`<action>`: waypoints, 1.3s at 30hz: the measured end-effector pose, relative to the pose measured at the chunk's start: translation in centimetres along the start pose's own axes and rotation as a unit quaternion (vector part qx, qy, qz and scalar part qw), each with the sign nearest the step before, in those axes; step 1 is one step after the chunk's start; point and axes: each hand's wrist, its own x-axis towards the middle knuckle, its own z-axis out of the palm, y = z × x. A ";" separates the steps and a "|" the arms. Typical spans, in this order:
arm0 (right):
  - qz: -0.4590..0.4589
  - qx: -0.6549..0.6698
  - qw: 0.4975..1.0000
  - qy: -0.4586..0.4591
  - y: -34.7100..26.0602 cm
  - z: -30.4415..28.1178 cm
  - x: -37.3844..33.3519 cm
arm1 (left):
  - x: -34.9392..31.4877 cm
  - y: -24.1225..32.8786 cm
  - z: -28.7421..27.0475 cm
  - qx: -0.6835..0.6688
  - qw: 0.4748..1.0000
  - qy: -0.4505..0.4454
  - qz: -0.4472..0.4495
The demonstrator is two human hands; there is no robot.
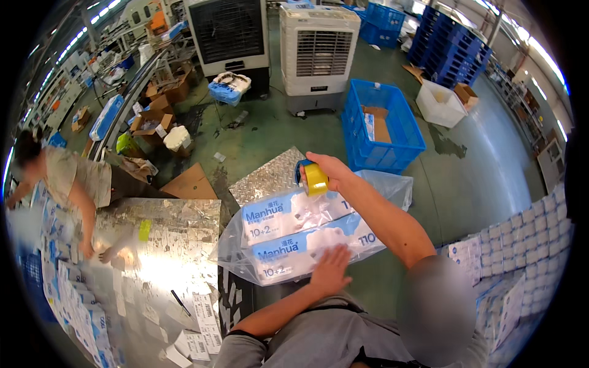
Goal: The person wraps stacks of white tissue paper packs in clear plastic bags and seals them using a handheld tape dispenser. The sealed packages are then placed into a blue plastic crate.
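Right fingers (318,159) snug around yellow tape (316,179)

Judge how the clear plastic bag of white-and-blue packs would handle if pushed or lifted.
The clear plastic bag may flop at its ends, where it spreads loosely past the white-and-blue packs. Those blocky packs, side by side, should keep its middle firmer. Its shiny surface might slip under the left hand.
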 end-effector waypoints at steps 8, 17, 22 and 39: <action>0.004 0.004 0.998 -0.067 -0.3 -1.0 -4.8 | 2.4 -5.5 -1.3 0.001 0.982 0.154 -0.111; -0.074 -0.062 0.990 -0.102 2.4 -3.5 -15.1 | 4.9 -8.3 -1.3 0.024 0.970 0.164 -0.176; -0.093 -0.105 0.990 -0.024 10.7 -5.7 -20.6 | 6.0 -9.3 -0.5 0.060 0.960 0.131 -0.240; -0.124 -0.124 0.983 0.060 21.7 -8.9 -29.7 | 8.8 -11.6 0.5 0.116 0.929 0.210 -0.280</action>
